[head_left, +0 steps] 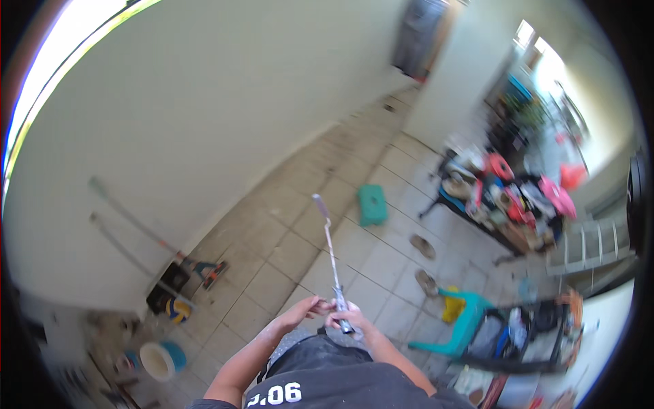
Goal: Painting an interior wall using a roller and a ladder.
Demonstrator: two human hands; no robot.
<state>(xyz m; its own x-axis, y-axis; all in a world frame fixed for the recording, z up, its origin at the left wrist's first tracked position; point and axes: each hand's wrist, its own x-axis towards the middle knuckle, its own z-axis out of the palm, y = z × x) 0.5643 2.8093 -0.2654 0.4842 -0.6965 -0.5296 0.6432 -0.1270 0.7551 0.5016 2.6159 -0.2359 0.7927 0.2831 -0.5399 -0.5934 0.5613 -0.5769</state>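
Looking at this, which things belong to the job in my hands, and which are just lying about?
In use:
- roller, held in the right hand

Apparently just lying about:
- green stool
- two shoes
- ball
- turquoise chair

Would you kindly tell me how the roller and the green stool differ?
The roller is in the right hand; the green stool stands on the floor. The roller is long and slim, the stool squat and blocky. The roller's cover looks pale, the stool green.
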